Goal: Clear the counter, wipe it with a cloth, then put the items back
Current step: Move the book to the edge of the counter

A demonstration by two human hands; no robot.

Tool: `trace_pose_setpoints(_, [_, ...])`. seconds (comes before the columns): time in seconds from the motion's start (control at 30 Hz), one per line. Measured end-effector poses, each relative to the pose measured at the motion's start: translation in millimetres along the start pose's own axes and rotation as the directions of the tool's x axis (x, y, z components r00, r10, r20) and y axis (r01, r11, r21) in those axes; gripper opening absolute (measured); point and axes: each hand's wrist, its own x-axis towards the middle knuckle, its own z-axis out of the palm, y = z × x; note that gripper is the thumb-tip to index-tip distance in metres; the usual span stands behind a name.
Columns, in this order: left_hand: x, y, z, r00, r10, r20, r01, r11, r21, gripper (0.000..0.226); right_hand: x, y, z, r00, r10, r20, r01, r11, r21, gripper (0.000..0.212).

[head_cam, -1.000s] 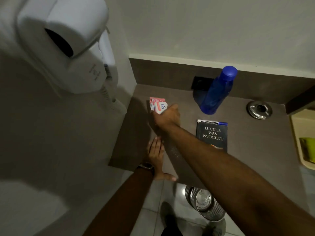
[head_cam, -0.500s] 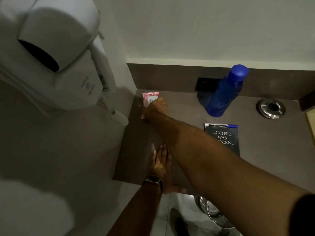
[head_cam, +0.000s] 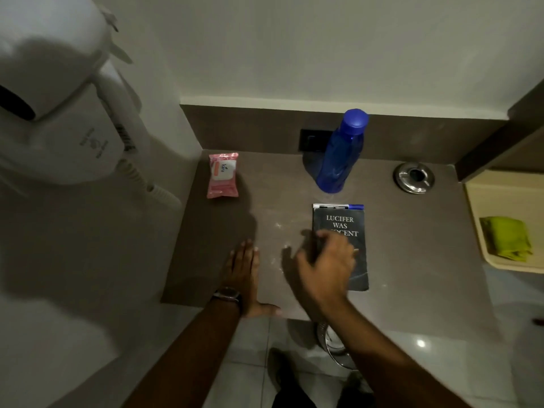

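Putting-back step, by the look: right hand (head_cam: 325,263) hovers open and empty over the book (head_cam: 341,248), left hand (head_cam: 243,272) flat on the table (head_cam: 412,245). Next, probably squaring the book.

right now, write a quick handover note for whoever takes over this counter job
Left hand: open, flat on the brown counter near its front edge.
Right hand: empty, hovering over the dark paperback book.
Back on the counter: pink wipes packet, blue plastic bottle, blue-capped marker, book, round metal ashtray.
Green cloth lies on the beige tray.
Left: apparently only a final check.
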Motion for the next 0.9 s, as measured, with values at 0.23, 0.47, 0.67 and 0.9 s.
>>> trace_pose_setpoints(0.23, [6.9,5.3,-0.5,0.998,-0.047,0.045,0.041,0.992,0.118,0.169,16.3,66.3,-39.8,0.885,0.439,0.153,-0.374,0.868,-0.326,0.111])
trace_pose_setpoints(0.47, [7.4,3.9,0.0,0.999,-0.025,0.021,0.022,0.99,0.141,0.167,46.1,65.0,-33.9,0.734,0.62,0.278,-0.573,0.785,-0.237,0.118])
trace_pose_setpoints(0.67, [6.1,1.3,4.7,1.0,-0.014,0.005,0.013,0.991,0.133,0.165,47.7,72.3,-30.2,0.683,0.601,0.416,-0.623,0.776,-0.1,0.077])
trace_pose_setpoints(0.9, [6.1,3.9,0.5,0.998,-0.023,0.066,0.015,0.992,0.123,0.165,36.8,31.6,-67.3,0.733,0.473,0.489,-0.641,0.721,0.263,0.045])
